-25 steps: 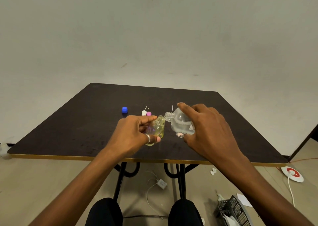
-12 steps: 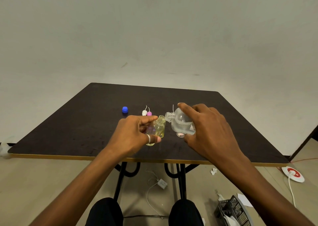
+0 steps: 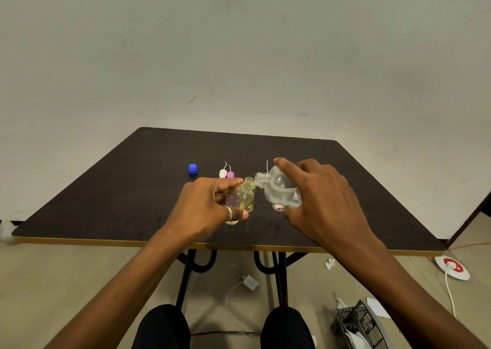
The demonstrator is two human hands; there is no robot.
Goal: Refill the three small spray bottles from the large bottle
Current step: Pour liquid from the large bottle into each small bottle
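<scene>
A: Where do the two bottles sit right now?

B: Over the front part of the tabletop, between the hands. The left hand has fingers and thumb curled round the small bottle, a yellowish one leaning a little to the right with its mouth uncapped. I cannot tell whether its base rests on the surface. The right hand grips the large bottle round its belly, tipped so the neck comes down right at that mouth, touching or nearly so

A: How would you expect them to handle?

B: Light and rigid, I'd say, with smooth clear walls, and slick if any liquid runs down them. Glass or plastic, I cannot tell. The large one looks part full, so its weight should shift as it tips, and the widest part is the sensible place to hold. The small one's mouth is narrow, so a hold low on its body keeps fingers clear of the pour

A: Anything nearby?

B: A blue cap, a white spray head and a pink spray head lie further back to the left, apart from both hands
</scene>
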